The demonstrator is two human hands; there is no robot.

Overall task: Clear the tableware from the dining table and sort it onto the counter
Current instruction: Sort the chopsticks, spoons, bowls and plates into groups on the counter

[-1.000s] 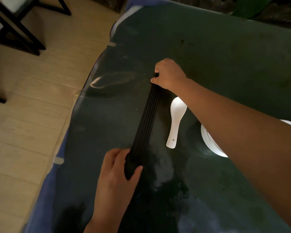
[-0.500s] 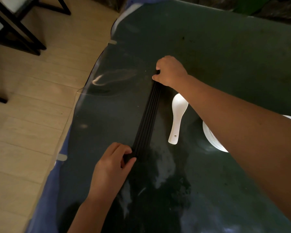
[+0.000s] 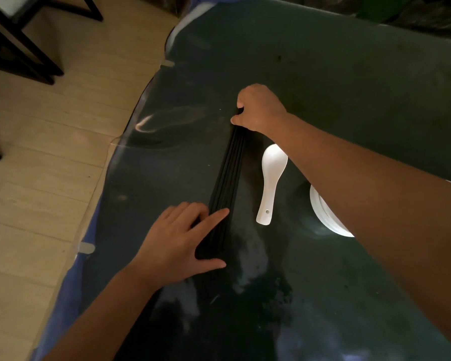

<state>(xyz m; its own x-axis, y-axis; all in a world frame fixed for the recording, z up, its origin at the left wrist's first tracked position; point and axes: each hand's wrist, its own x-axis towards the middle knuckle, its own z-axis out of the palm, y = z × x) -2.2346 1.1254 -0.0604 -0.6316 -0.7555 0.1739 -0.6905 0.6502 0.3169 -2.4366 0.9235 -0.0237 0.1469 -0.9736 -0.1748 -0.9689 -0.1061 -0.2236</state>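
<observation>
A bundle of several black chopsticks point(image 3: 228, 175) lies lengthwise on the dark glass-topped table point(image 3: 336, 87). My right hand point(image 3: 258, 109) is closed around the bundle's far end. At the near end my left hand point(image 3: 179, 241) rests with fingers spread, forefinger and thumb on either side of the sticks. A white ceramic spoon point(image 3: 271, 178) lies just right of the chopsticks, handle toward me. A stack of white plates point(image 3: 323, 212) shows right of the spoon, mostly hidden under my right forearm.
The table's left edge point(image 3: 110, 157) curves past a light wooden floor point(image 3: 37, 152). Dark chair legs point(image 3: 24, 48) stand at the top left. Something green point(image 3: 372, 9) shows beyond the table's far edge.
My left hand has loosened from a closed grip on the near end; its fingers now lie spread along the sticks. My right hand stays on the far end.
</observation>
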